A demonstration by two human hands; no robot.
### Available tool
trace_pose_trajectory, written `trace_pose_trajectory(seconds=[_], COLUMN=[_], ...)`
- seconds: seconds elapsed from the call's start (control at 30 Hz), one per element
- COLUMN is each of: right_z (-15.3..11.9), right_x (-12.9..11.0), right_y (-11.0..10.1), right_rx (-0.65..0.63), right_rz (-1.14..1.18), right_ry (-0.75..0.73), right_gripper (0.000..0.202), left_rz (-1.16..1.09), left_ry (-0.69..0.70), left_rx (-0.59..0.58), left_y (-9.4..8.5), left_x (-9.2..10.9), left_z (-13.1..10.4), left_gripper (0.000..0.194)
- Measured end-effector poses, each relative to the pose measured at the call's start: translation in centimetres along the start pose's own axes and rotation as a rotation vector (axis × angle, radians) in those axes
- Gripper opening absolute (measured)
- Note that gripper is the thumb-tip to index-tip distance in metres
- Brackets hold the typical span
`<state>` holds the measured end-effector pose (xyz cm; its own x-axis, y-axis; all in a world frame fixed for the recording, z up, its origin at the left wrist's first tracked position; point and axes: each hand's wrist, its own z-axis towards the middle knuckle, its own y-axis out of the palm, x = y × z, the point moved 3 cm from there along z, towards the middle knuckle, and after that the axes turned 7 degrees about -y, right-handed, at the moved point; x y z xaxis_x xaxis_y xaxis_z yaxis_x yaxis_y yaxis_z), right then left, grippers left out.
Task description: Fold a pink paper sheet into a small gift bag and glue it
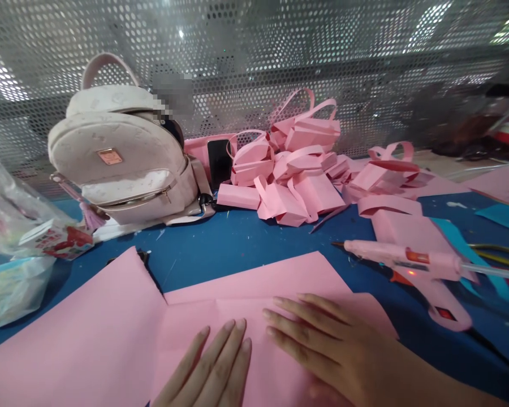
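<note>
I am resting my left grip (215, 367) palm down on a creased pink sheet (261, 367), its fingers stretched out and slightly parted, clasping nothing. My right grip (343, 345) is lying flat on the same sheet, its fingers spreading apart and reaching toward the left one without touching it. The sheet is lying in front of me on the blue counter (237, 240), and a second pink sheet (85, 339) is covering the counter to my left. A pink glue gun (424, 263) is lying beyond my right grip, its nozzle pointing left and a small orange light glowing on its body. Farther back, pink paper bags (297, 164) with looped handles are sitting in a heap, and a dark phone (219, 164) is standing between them and a pale backpack (144, 150). A perforated metal panel (246, 51) is rising behind everything.
</note>
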<state>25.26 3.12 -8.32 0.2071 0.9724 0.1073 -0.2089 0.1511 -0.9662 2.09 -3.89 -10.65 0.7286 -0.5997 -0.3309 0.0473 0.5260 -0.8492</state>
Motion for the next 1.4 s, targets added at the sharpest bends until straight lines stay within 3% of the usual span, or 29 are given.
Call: trace_pose_trajectory(seconds=[0.13,0.4,0.57,0.7,1.0,1.17,1.4], right_z=[0.08,0.13,0.3,0.14,0.14,0.33,0.27], right_x=[-0.44,-0.61,-0.45,-0.57,-0.56,-0.38,-0.61], right_y=[0.14,0.31,0.02,0.12,0.1,-0.24,-0.05], right_rx=[-0.012,0.011,-0.024,0.009,0.028,-0.007,0.011], right_rz=[-0.086,0.027,0.049,-0.04,-0.037,-0.1,-0.119], right_ry=[0.019,0.115,0.042,0.084,0.068,-0.017,0.053], right_gripper=[0.044,0.043,0.045,0.043,0.042,0.044,0.042], left_rz=[0.006,-0.008,0.052,0.063,0.088,0.093,0.101], left_ry=[-0.001,-0.013,0.012,-0.004,-0.01,0.0,0.005], left_rx=[-0.005,-0.009,-0.034,-0.084,-0.079,-0.074,-0.075], left_y=[0.28,0.38,0.29,0.29,0.3,0.17,0.36], left_x=[-0.2,-0.15,-0.08,-0.15,-0.07,-0.23,-0.18], left_z=[-0.13,-0.17,-0.39,-0.4,-0.72,-0.69,-0.56], left_gripper=[0.05,0.049,0.05,0.051,0.048,0.048,0.046])
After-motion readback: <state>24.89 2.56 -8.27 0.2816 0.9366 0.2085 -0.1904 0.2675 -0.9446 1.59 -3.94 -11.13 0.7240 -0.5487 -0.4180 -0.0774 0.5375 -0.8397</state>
